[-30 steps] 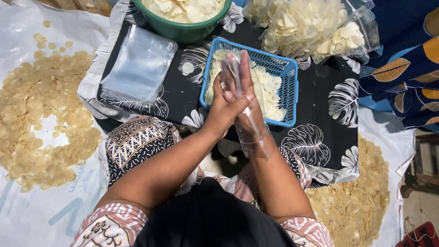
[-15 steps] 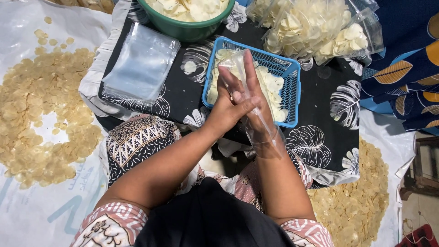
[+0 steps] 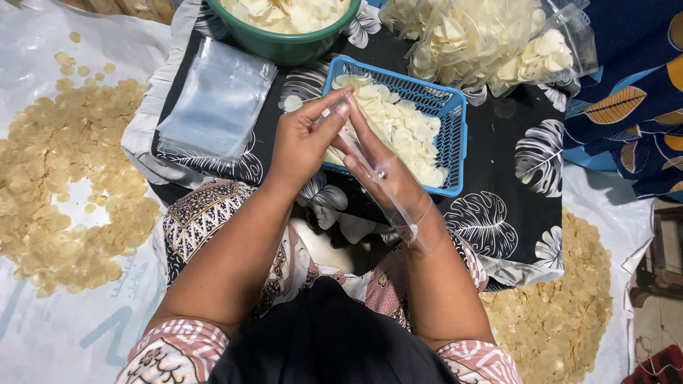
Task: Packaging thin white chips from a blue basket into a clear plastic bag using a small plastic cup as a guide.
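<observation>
Blue mesh basket (image 3: 451,117) holding pale cream chips (image 3: 398,124). Green bowl (image 3: 284,44) at 12 o'clock. Clear plastic bags (image 3: 217,99), colourless, at 10 o'clock. Black cloth (image 3: 498,156) printed with white leaves. Golden-yellow chips (image 3: 64,178) on a white sheet (image 3: 78,334) at 9 o'clock. Navy fabric (image 3: 633,107) with orange leaves at 3 o'clock.

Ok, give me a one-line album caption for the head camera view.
Both hands, left hand and right hand, work open a clear plastic bag above a blue basket of pale chips.
</observation>
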